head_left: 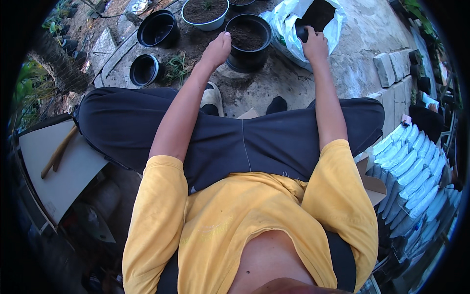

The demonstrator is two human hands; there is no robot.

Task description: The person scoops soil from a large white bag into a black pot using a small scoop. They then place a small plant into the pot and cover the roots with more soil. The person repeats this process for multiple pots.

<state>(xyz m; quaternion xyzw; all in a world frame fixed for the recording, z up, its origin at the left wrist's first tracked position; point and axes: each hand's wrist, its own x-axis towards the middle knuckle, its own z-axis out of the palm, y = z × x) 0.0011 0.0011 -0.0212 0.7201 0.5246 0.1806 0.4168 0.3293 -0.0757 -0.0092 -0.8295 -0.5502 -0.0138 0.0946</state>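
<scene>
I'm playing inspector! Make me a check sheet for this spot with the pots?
Surface: grey ground, smudged with soil.
Job's things: black pot with soil inside; white bag of dark soil.
Clutter: other black pots, light bowl of soil, green sprigs.
Hands: left hand grips the black pot's rim; right hand holds a dark object at the bag's mouth.
Cables: nothing seen for sure.
Surroundings: stacked pale bags and blocks at right.

Soft, diffuse daylight brightens the concrete paving (364,54); near its right edge, stacked plastic sacks (409,171) gleam bluish. Fisheye distortion bends the dark periphery.
</scene>
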